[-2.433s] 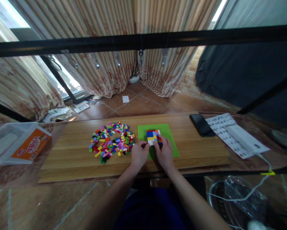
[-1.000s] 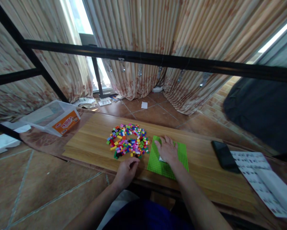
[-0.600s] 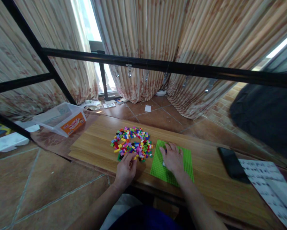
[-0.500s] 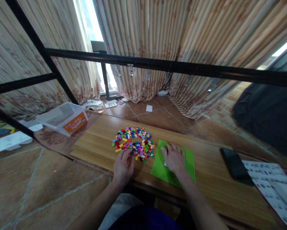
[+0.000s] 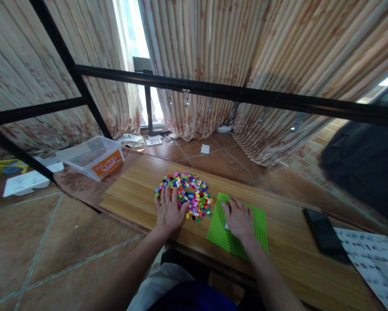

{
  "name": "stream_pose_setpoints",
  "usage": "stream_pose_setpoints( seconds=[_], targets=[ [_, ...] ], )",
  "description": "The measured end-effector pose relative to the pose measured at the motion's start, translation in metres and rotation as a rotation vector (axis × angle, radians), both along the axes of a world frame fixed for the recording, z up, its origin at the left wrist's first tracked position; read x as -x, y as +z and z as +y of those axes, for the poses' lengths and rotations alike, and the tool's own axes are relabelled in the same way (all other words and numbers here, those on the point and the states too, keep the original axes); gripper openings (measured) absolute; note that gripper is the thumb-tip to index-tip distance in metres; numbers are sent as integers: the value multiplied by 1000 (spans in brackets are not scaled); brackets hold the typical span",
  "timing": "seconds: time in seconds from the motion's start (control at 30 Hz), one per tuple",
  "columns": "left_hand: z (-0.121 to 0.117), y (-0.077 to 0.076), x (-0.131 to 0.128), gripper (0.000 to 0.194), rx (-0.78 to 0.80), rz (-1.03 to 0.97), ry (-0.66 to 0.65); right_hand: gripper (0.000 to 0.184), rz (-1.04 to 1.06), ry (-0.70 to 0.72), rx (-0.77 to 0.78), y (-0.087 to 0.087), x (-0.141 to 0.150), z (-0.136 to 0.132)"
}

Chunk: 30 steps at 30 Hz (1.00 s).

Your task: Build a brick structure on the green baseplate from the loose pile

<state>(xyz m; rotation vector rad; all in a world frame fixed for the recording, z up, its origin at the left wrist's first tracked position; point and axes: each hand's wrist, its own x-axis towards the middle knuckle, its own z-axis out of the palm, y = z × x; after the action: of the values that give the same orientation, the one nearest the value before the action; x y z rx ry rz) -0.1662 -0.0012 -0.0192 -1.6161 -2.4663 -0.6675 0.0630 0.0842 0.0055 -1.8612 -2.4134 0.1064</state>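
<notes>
A pile of small coloured bricks lies on the wooden board. My left hand lies flat on the pile's near left part, fingers spread. To the right sits a green baseplate. My right hand rests palm down on the baseplate, fingers stretched out, and covers the small brick block there; only a pale corner of the block shows.
A clear plastic box with an orange label stands at the table's left end. A black phone and a printed sheet lie at the right. A black metal frame bar crosses above the table, with curtains behind.
My left hand moved from the baseplate's left edge to the brick pile and spread flat on it. My right hand stayed over the block. The camera swung left.
</notes>
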Motion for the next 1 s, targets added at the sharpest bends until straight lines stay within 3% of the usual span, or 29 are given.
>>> stream_pose_setpoints(
  seconds=[0.3, 0.43, 0.57, 0.7, 0.83, 1.0],
  targets=[
    [20, 10, 14, 52, -178, -43, -43, 55, 4, 7, -12, -2, -2, 0],
    [18, 6, 59, 51, -215, -47, 76, 55, 8, 16, -15, -3, -2, 2],
    [15, 1, 117, 52, -90, -37, 232, 53, -2, 20, -20, -5, -3, 2],
    [17, -2, 150, 49, 32, 38, 220, 49, -29, 7, -48, -2, 1, 2],
    [21, -3, 154, 46, 55, 110, 147, 47, 13, 123, -94, 12, 27, 9],
    [22, -3, 150, 44, 38, 108, 142, 41, 178, 252, -16, 25, 91, 33]
  ],
)
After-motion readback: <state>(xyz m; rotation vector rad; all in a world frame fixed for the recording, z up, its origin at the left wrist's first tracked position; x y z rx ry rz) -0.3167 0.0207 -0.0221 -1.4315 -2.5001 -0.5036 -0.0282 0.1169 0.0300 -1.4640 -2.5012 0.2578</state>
